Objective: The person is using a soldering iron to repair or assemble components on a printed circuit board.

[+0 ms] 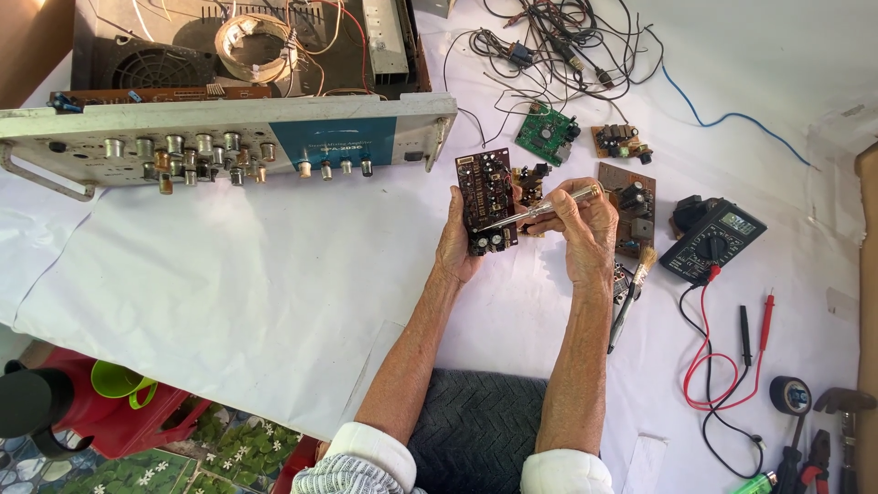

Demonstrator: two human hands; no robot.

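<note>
My left hand [455, 245] holds a dark brown circuit board [486, 199] upright above the white table, gripping its lower left edge. My right hand [582, 229] grips a slim metal screwdriver-like tool [540, 209] whose tip touches the lower middle of that board. Small black and silver parts stud the board's face. Both forearms reach up from the bottom of the view.
An opened amplifier chassis [229, 128] with knobs lies at the back left. Loose circuit boards [546, 133], tangled wires [558, 46], a multimeter [713, 240] with red and black probes, a brush [631, 293], black tape [789, 395] and pliers [814, 462] sit on the right.
</note>
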